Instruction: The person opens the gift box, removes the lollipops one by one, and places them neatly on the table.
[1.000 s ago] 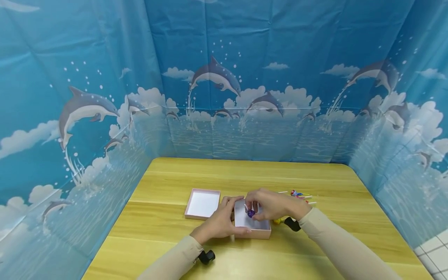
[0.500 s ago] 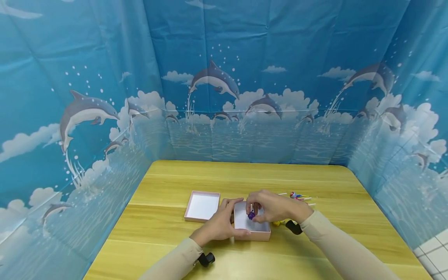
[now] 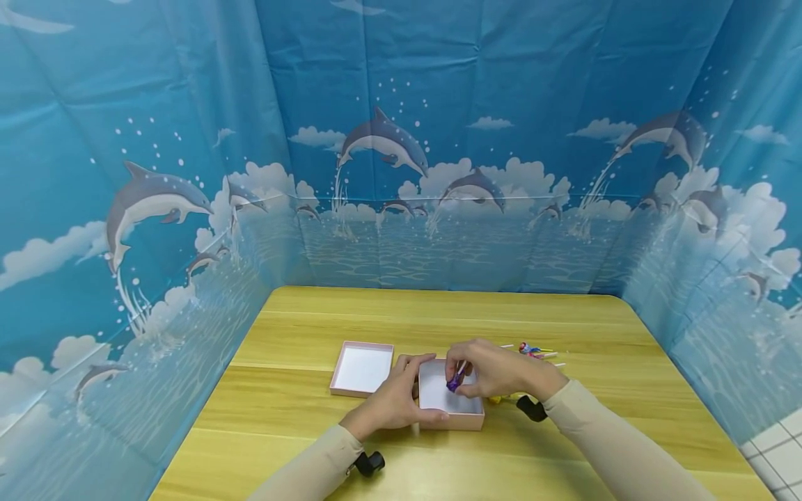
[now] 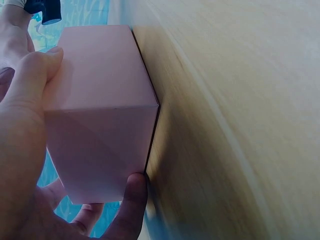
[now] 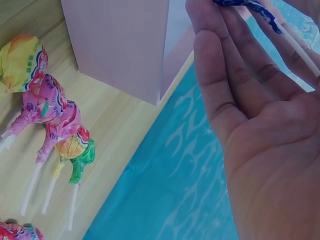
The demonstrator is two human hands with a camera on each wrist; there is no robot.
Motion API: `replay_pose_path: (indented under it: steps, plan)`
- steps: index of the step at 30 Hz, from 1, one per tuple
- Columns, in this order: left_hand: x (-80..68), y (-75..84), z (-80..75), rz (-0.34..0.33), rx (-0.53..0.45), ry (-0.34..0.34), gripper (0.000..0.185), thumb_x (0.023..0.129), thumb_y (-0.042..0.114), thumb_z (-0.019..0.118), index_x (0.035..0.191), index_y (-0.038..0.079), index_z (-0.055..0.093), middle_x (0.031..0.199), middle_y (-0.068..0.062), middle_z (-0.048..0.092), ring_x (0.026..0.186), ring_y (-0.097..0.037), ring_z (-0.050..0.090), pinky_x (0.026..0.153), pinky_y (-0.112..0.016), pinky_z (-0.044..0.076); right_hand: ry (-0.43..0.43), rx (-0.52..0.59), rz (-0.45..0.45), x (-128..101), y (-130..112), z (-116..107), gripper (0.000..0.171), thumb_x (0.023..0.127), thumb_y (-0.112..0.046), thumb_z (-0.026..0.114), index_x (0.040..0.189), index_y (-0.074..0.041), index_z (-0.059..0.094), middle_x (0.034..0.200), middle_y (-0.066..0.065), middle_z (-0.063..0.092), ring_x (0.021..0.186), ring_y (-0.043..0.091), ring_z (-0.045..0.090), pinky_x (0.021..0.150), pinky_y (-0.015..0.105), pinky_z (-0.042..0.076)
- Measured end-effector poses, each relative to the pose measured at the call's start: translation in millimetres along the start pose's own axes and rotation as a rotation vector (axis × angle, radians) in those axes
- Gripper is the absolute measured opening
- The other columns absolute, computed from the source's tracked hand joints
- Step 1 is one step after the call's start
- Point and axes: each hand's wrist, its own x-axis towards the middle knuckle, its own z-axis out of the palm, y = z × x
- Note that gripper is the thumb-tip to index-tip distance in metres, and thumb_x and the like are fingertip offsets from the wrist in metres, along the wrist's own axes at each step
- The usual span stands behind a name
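Note:
My left hand grips an uncovered pink box from its left side. In the left wrist view its thumb lies along one wall of the box and its fingers reach round the end. The right hand pinches a lollipop in a shiny purple wrapper, over the white inside of the box. Its candy end points down and left, with the stick slanting up toward the palm. The right wrist view cuts off most of the candy but shows the white stick across the fingers.
A shallow box lid, white inside, lies left of the box. Several wrapped lollipops, among them a yellow one, a pink one and a green one, lie on the wooden table right of the box. A dolphin-print curtain surrounds it.
The purple lollipop has turned in my right fingers, its stick swinging from upper left to upper right. That hand has shifted slightly right, while the left hand keeps its hold on the box.

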Motion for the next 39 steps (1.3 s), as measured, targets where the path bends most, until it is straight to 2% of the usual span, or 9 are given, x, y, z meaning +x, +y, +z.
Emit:
replay_pose_path:
  steps: [7, 11, 15, 21, 28, 39]
  plan:
    - [0.0, 0.1, 0.1, 0.004, 0.001, 0.0, 0.116, 0.091, 0.062, 0.099, 0.183, 0.031, 0.036, 0.158, -0.012, 0.05, 0.115, -0.013, 0.058, 0.095, -0.028, 0.056, 0.029, 0.034, -0.002, -6, 4, 0, 0.016, 0.104, -0.009, 0.088, 0.113, -0.016, 0.077, 0.111, -0.003, 0.079, 0.102, 0.007, 0.078, 0.093, 0.042, 0.072]
    - [0.9, 0.4, -0.4, 0.009, 0.013, -0.001, 0.116, 0.091, 0.063, 0.098, 0.183, 0.031, 0.035, 0.16, -0.013, 0.05, 0.117, -0.012, 0.058, 0.097, -0.03, 0.057, 0.043, 0.043, 0.008, -10, 4, -2, 0.016, 0.106, -0.01, 0.086, 0.119, -0.014, 0.08, 0.117, -0.002, 0.08, 0.105, 0.008, 0.079, 0.093, 0.044, 0.072]
    - [1.6, 1.2, -1.1, 0.01, 0.017, -0.003, 0.115, 0.091, 0.063, 0.098, 0.183, 0.031, 0.035, 0.162, -0.015, 0.05, 0.117, -0.014, 0.059, 0.099, -0.032, 0.057, 0.059, 0.021, 0.023, -16, 3, -5, 0.019, 0.108, -0.012, 0.084, 0.125, -0.019, 0.085, 0.122, -0.003, 0.08, 0.107, 0.006, 0.079, 0.095, 0.044, 0.072]
    - [1.7, 1.5, -0.9, 0.005, 0.02, -0.002, 0.115, 0.092, 0.063, 0.097, 0.183, 0.032, 0.035, 0.164, -0.016, 0.049, 0.116, -0.015, 0.059, 0.099, -0.035, 0.057, 0.096, -0.025, 0.027, -25, 5, -6, 0.019, 0.108, -0.015, 0.084, 0.123, -0.027, 0.085, 0.12, -0.007, 0.079, 0.109, 0.005, 0.078, 0.097, 0.041, 0.071]
    - [-2.4, 1.4, 1.2, -0.005, 0.007, -0.008, 0.115, 0.092, 0.063, 0.097, 0.183, 0.031, 0.035, 0.163, -0.015, 0.049, 0.123, -0.017, 0.06, 0.104, -0.038, 0.057, 0.147, 0.005, 0.024, -36, 10, -4, 0.021, 0.108, -0.012, 0.083, 0.121, -0.028, 0.083, 0.119, -0.007, 0.079, 0.106, 0.005, 0.079, 0.093, 0.041, 0.072]
    - [0.4, -2.7, 3.2, 0.006, 0.003, 0.008, 0.117, 0.091, 0.063, 0.098, 0.184, 0.032, 0.034, 0.165, -0.014, 0.048, 0.117, -0.018, 0.059, 0.1, -0.04, 0.057, 0.239, -0.012, 0.045, -58, 19, -8, 0.023, 0.104, -0.009, 0.089, 0.124, -0.019, 0.082, 0.117, -0.007, 0.08, 0.103, 0.007, 0.078, 0.09, 0.038, 0.07]
